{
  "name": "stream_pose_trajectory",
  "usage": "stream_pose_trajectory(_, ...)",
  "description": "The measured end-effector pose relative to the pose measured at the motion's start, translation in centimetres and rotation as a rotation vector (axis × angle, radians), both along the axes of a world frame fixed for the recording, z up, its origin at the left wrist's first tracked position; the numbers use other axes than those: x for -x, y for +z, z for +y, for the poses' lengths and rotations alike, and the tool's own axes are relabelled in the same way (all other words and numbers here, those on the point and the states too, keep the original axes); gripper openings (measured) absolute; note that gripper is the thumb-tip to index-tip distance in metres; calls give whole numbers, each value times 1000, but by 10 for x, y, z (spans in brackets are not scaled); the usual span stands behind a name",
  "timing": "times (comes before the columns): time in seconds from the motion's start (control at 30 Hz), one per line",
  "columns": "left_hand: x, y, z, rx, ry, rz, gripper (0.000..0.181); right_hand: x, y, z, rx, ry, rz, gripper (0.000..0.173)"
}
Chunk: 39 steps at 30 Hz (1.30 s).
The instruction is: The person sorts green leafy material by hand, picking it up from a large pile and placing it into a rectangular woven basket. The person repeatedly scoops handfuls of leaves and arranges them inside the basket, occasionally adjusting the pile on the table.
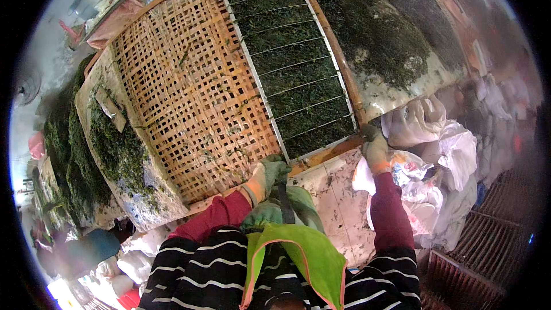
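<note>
My left hand (273, 174), in a work glove with an orange cuff, is closed at the near left corner of a white-edged frame (258, 78) crossed by thin strings. Dark green shredded plant matter (292, 58) fills the space inside this frame. At its near right corner my right hand (374, 146), also gloved, curls around the end of a wooden rail (333, 36); its fingertips are partly hidden. Left of the white edge, an open-weave bamboo mat (193, 90) carries scattered green bits.
Green plant matter is heaped on a pale surface at the right (383, 34) and on a board at the left (118, 150). White plastic bags (450, 155) bunch beside my right arm. Slatted grating (495, 241) covers the lower right floor. A blue cap (101, 245) shows lower left.
</note>
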<state>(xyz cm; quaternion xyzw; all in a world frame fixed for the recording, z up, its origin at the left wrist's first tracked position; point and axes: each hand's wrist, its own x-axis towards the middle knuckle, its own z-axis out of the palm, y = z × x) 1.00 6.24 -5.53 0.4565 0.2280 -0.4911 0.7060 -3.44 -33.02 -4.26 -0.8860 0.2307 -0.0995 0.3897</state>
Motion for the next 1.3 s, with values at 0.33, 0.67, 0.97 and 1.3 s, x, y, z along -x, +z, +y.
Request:
stream_pose_trajectory(0.33,-4,103,10,135,-66,-190,27,-28,44,7,-828,-106,22,30)
stream_pose_trajectory(0.67,-82,281,-30,-257,-221,-1783,43,-60,265,3,-384,167,-144,44)
stream_pose_trajectory(0.97,-94,300,-10,-327,-75,-1906,44,-58,299,35,-376,183,-310,41)
stream_pose_trajectory(1.3,-28,227,129,-132,176,-893,56,-48,149,193,-1048,54,-39,50)
